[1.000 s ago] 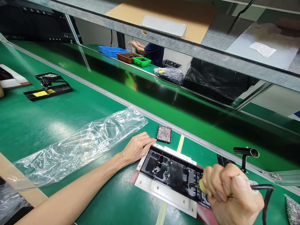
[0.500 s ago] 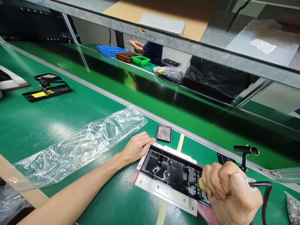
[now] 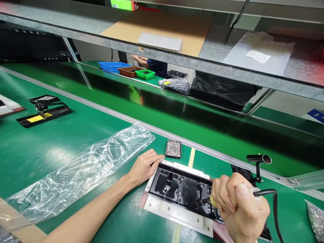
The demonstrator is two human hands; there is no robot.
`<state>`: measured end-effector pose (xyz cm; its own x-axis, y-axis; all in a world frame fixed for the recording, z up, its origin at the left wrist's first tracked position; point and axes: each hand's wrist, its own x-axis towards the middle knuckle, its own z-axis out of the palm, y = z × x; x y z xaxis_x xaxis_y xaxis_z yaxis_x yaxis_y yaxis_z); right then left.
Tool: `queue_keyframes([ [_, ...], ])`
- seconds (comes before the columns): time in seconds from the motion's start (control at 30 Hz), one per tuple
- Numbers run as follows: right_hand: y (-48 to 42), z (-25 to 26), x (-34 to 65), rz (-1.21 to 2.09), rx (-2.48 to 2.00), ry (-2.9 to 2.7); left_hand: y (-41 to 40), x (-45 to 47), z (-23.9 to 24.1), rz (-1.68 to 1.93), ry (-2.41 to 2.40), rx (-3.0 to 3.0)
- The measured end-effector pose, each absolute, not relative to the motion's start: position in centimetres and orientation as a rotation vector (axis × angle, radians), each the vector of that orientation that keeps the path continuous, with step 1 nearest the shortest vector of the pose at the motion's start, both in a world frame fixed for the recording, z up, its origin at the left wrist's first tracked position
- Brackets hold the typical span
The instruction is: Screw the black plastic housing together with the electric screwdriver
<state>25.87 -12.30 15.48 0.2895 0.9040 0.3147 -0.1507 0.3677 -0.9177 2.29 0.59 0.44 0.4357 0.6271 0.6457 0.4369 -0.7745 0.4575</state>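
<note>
Soldering on the black housing (image 3: 182, 189) under way.
We grip the soldering iron (image 3: 215, 201) in our right hand (image 3: 239, 209); left hand (image 3: 144, 166), fingers flat, steadies it.

bright overhead light, glare on the green mat (image 3: 63, 152); wide-angle edge distortion.

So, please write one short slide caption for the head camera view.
Right hand presses a corded tool into a black housing; left hand steadies its end.

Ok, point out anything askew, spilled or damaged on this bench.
Nothing stands out. The left hand steadies the black housing on its white plate, the right hand holds a corded tool to it, and the screw tray sits unspilled. The plastic bag lies crumpled beside them.
</note>
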Motion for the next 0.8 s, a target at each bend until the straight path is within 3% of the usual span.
queue_keyframes([
  [0.8, -12.34, 15.28, 26.28, 0.882, -0.912, -0.999, 0.52, 2.64, 1.03, 1.283, 0.931, 2.495],
])
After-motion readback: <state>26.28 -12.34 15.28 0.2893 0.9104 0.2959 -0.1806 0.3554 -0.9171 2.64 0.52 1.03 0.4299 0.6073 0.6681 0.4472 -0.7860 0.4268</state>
